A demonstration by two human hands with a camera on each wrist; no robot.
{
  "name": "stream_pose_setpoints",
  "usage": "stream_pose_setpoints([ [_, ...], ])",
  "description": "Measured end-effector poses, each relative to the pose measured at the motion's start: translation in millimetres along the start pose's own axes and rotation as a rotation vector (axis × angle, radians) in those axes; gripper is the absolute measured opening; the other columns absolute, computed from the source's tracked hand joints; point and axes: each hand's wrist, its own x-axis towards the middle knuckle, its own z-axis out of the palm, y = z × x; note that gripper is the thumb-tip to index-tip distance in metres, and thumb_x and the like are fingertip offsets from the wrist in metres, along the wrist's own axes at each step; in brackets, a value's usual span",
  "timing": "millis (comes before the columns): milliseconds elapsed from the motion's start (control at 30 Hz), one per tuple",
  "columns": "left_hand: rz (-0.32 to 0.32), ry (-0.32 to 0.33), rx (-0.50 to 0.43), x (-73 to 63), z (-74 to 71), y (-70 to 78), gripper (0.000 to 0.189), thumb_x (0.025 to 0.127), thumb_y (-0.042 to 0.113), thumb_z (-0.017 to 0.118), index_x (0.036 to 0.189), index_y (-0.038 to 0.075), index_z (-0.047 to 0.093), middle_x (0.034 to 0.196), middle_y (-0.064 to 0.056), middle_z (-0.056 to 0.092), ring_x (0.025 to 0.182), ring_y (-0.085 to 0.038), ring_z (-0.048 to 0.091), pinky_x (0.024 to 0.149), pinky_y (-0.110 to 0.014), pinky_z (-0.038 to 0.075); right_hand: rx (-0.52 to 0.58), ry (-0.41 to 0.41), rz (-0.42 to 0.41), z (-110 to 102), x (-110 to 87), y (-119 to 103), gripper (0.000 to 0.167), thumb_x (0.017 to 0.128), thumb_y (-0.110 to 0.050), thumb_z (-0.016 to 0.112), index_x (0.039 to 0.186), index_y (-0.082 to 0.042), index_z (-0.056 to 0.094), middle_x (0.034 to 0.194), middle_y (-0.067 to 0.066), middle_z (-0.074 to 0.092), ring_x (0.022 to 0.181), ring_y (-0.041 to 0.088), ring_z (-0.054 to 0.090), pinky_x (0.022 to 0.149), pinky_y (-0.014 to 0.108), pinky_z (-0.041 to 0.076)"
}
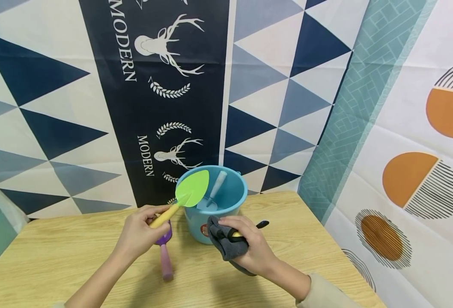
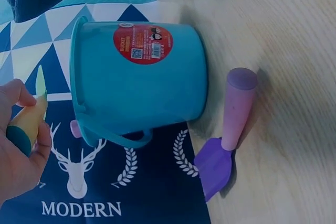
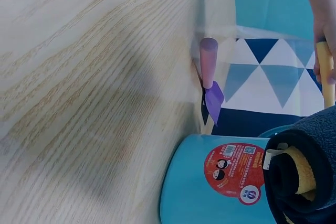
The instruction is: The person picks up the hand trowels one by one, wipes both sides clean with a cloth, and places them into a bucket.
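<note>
My left hand (image 1: 141, 231) pinches the yellow handle of a toy shovel (image 1: 193, 187), its green blade raised over the left rim of a blue bucket (image 1: 195, 220). In my right hand (image 1: 254, 248) is a bunched dark grey cloth (image 1: 225, 244), gripped in front of the bucket's right side. A yellow inner side of the cloth (image 3: 300, 169) shows in its folds in the right wrist view. Inside the bucket leans a light blue shovel (image 1: 218, 184), handle up. On the table, left of the bucket, lies a purple shovel (image 1: 165, 259) with a pink handle.
The wooden table (image 1: 76, 256) ends at the back against a patterned wall covering (image 1: 165, 107). Another printed covering (image 1: 403, 184) hangs along the right side. The bucket stands near the back edge, its red label (image 2: 143, 44) facing me.
</note>
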Motion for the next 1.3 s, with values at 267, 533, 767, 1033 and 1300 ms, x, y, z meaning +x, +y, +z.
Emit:
stream_pose_setpoints([
  [267,0.006,0.063,0.037,4.9,1.9,7.8,0.029,0.071,0.007,0.069,0.1,0.01,0.072,0.096,-0.004,0.064,0.074,-0.013,0.054,0.057,-0.018,0.048,0.0,0.004,-0.001,-1.1,-1.4,0.7,0.044,0.084,-0.022,0.069,0.124,-0.011,0.054,0.119,0.011,0.059,0.113,0.02,0.055,0.095,0.032,0.048],
  [533,0.013,0.087,0.051,13.8,6.5,12.2,0.026,0.072,0.009,0.07,0.097,0.01,0.072,0.093,-0.005,0.066,0.076,-0.015,0.057,0.062,-0.018,0.048,-0.001,-0.006,0.018,-1.2,-3.4,-1.0,0.046,0.083,-0.02,0.07,0.125,-0.012,0.054,0.119,0.011,0.059,0.113,0.02,0.054,0.094,0.032,0.048],
  [767,0.03,0.075,0.055,18.8,11.8,15.0,0.024,0.073,0.009,0.071,0.097,0.008,0.071,0.096,-0.006,0.066,0.078,-0.017,0.058,0.063,-0.018,0.048,-0.002,-0.011,0.015,-0.3,-3.6,-1.3,0.047,0.083,-0.02,0.071,0.125,-0.011,0.054,0.12,0.009,0.059,0.112,0.02,0.055,0.093,0.032,0.048],
  [1033,0.021,0.047,0.082,26.6,16.3,17.0,0.028,0.073,0.011,0.068,0.101,0.007,0.07,0.1,-0.009,0.064,0.08,-0.018,0.056,0.064,-0.02,0.047,0.0,-0.018,0.029,-0.4,-3.8,-1.6,0.048,0.081,-0.018,0.072,0.125,-0.012,0.054,0.12,0.01,0.059,0.112,0.02,0.055,0.094,0.032,0.048],
  [1300,0.041,0.084,0.08,29.7,19.0,16.0,0.025,0.071,0.012,0.069,0.095,0.008,0.07,0.095,-0.006,0.062,0.078,-0.017,0.053,0.065,-0.022,0.047,0.003,-0.021,0.024,0.8,-3.7,-1.4,0.048,0.081,-0.016,0.072,0.125,-0.012,0.054,0.119,0.01,0.059,0.112,0.02,0.055,0.094,0.032,0.048],
])
